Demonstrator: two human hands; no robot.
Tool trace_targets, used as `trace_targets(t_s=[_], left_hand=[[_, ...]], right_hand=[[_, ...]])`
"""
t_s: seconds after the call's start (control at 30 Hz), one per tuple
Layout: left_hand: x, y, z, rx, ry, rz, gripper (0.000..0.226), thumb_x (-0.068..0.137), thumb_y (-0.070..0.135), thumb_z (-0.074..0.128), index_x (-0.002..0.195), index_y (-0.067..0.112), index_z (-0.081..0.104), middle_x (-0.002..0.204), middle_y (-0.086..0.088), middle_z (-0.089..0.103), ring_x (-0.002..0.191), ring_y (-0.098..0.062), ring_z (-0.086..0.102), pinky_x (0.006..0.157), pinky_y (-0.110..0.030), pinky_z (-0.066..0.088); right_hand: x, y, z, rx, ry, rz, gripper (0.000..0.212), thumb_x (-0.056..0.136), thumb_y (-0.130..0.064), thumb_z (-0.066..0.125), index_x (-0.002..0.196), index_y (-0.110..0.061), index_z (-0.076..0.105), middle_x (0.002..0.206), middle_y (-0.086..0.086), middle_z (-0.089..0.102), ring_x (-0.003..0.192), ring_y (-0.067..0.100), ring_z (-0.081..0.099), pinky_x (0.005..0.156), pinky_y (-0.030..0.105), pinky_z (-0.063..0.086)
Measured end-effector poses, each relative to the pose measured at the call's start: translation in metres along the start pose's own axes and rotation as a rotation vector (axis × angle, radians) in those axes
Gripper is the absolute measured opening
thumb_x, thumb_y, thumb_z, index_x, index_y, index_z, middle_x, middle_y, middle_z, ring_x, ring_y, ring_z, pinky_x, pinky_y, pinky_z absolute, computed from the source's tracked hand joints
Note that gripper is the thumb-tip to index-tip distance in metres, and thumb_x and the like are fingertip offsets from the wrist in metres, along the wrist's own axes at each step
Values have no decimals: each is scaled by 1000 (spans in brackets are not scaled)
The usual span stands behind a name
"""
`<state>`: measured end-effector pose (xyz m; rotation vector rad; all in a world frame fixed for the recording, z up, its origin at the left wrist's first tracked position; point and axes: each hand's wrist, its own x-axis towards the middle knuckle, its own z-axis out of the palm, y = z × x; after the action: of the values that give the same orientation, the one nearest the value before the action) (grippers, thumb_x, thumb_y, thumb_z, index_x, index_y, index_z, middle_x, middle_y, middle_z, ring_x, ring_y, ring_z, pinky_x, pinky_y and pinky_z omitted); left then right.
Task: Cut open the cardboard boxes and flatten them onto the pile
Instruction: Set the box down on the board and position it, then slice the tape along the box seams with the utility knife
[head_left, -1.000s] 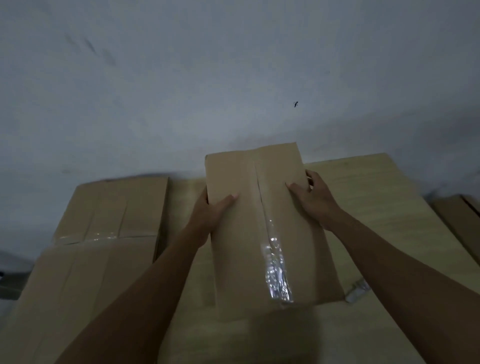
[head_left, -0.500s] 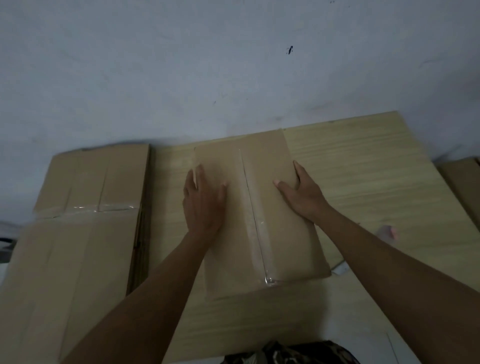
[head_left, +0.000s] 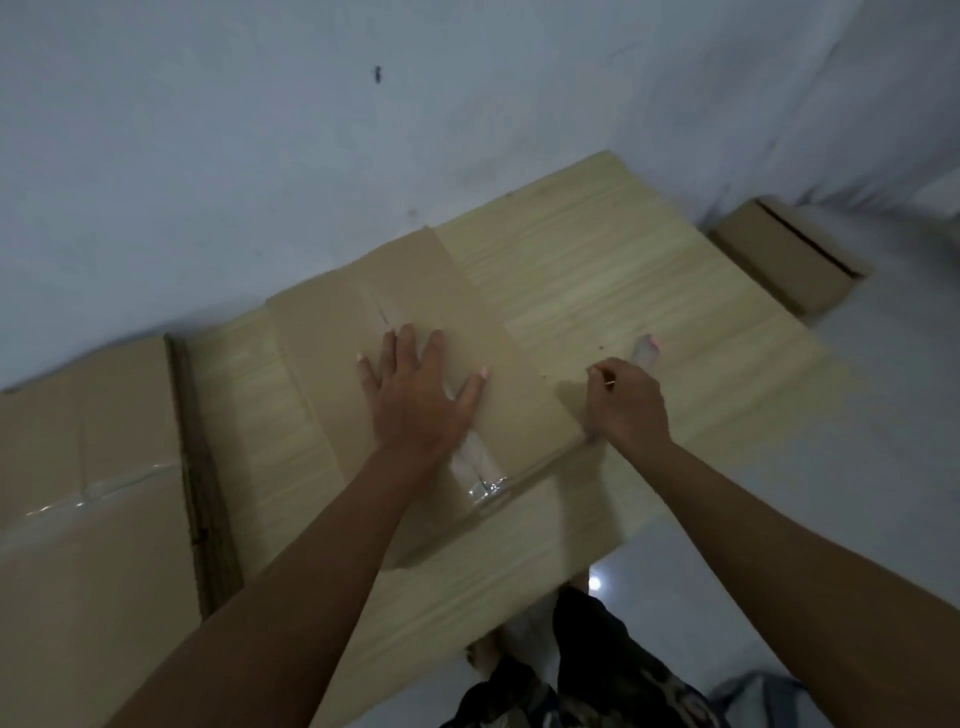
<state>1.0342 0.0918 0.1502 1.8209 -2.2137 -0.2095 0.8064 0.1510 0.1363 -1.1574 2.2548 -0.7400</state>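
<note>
A sealed cardboard box lies on a low, light wooden table, with clear tape along its middle seam. My left hand presses flat on the box top, fingers spread. My right hand is just off the box's right edge, its fingers curled over a pale box cutter that lies on the table. The cutter's pink-tipped end sticks out past my knuckles; most of its body is hidden under the hand.
A pile of flattened cardboard lies at the left, butted against the table. Another cardboard box stands on the floor at the far right. A grey wall runs right behind the table, and glossy white floor lies to the right.
The box has been laid down flat on the table. My left hand has moved to the middle of its top. My right hand has left the box and closed over the cutter beside it.
</note>
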Motion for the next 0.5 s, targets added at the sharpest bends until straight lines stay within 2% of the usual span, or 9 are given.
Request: trace_targets(t_s=[0.07, 0.13, 0.3, 0.4, 0.5], left_hand=[[-3, -2, 3, 9, 2, 3, 78, 87, 75, 39, 145, 23, 50, 158, -16, 37, 150, -35, 28, 119, -64, 14], [-5, -3, 5, 15, 20, 3, 77, 87, 74, 40, 144, 23, 51, 157, -17, 39, 148, -35, 30, 118, -65, 16], [-6, -2, 9, 28, 36, 0, 80, 86, 75, 38, 146, 23, 50, 157, -16, 39, 149, -34, 30, 119, -65, 18], [-6, -1, 10, 36, 26, -10, 81, 86, 76, 36, 147, 24, 47, 159, -14, 36, 150, -32, 26, 120, -63, 17], [-8, -2, 11, 24, 34, -26, 82, 85, 77, 36, 148, 26, 47, 159, -13, 36, 151, -30, 26, 120, -61, 17]], right_hand=[[-10, 29, -4, -117, -71, -54, 28, 98, -15, 55, 120, -11, 70, 123, 15, 66, 114, 34, 61, 92, 39, 48], [-14, 50, -2, -174, -119, -89, 33, 96, -15, 57, 128, -10, 67, 131, 15, 60, 119, 36, 57, 97, 43, 49], [-4, 59, 6, -151, -161, 46, 43, 101, -20, 53, 144, -20, 49, 134, 14, 50, 115, 33, 57, 86, 35, 44], [7, 62, 9, -294, -224, -96, 47, 98, -12, 50, 142, -28, 51, 134, 12, 46, 115, 34, 56, 91, 43, 49], [17, 64, 13, -510, -223, -220, 41, 95, -12, 53, 132, -30, 59, 125, 11, 46, 112, 33, 53, 88, 44, 48]])
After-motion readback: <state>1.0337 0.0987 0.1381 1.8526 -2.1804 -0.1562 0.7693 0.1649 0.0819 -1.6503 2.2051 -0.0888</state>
